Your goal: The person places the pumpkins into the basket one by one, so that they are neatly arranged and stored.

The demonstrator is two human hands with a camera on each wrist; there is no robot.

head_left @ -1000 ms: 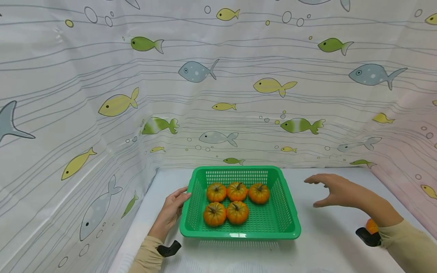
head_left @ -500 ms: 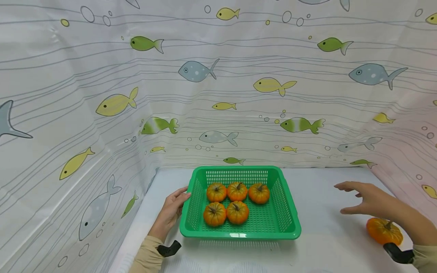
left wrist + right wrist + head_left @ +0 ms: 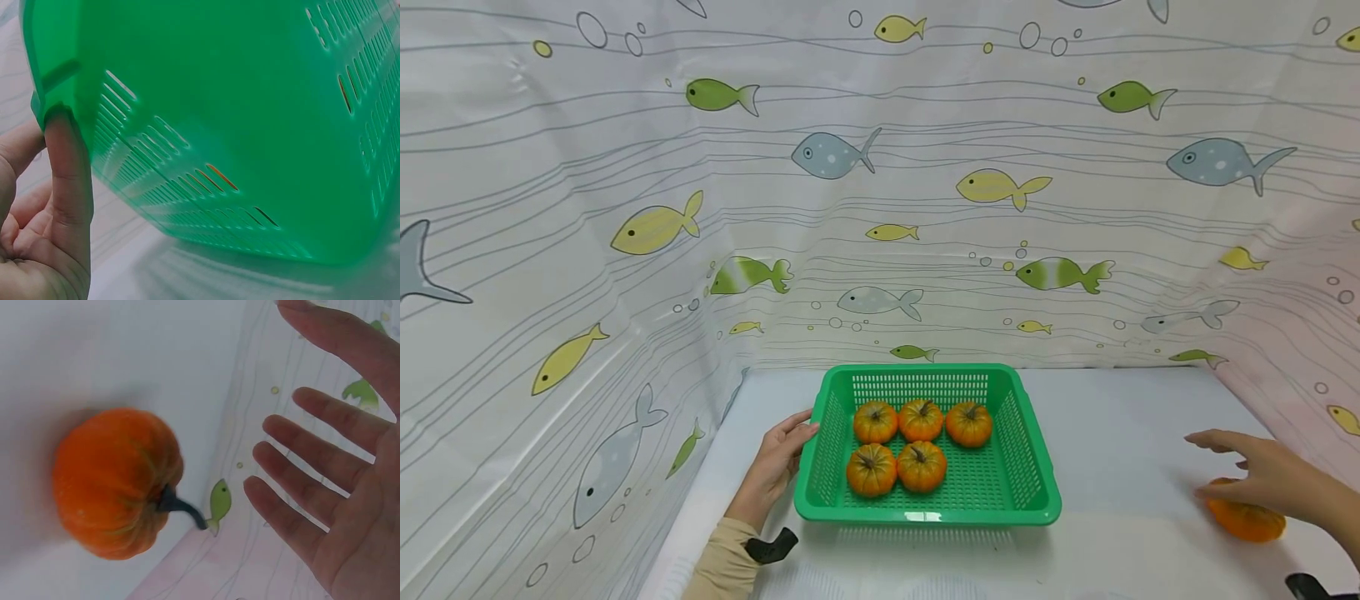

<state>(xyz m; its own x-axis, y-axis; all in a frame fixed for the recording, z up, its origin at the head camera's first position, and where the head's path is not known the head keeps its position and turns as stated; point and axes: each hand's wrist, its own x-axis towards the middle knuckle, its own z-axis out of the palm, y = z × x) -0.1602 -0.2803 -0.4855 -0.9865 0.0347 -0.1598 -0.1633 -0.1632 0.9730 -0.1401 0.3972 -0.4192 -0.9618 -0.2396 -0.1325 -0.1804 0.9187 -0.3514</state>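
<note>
My left hand grips the left rim of a green plastic basket; the left wrist view shows its fingers hooked at the basket's rim. Inside the basket sit several small orange pumpkins: three along the back, and two in front, including one pumpkin near the middle. Over at the right, my right hand hovers above a single pumpkin on the table, partly covering it. Seen from the right wrist, the fingers are spread and apart from that pumpkin, whose dark curved stem points toward the hand.
The white table runs back to a fish-patterned curtain, which also hangs along the left and right sides. Black straps circle both wrists, such as the left strap.
My right hand has moved right and a little down, from beside the basket to over the lone pumpkin. The left hand, basket and pumpkins stay where they were.
</note>
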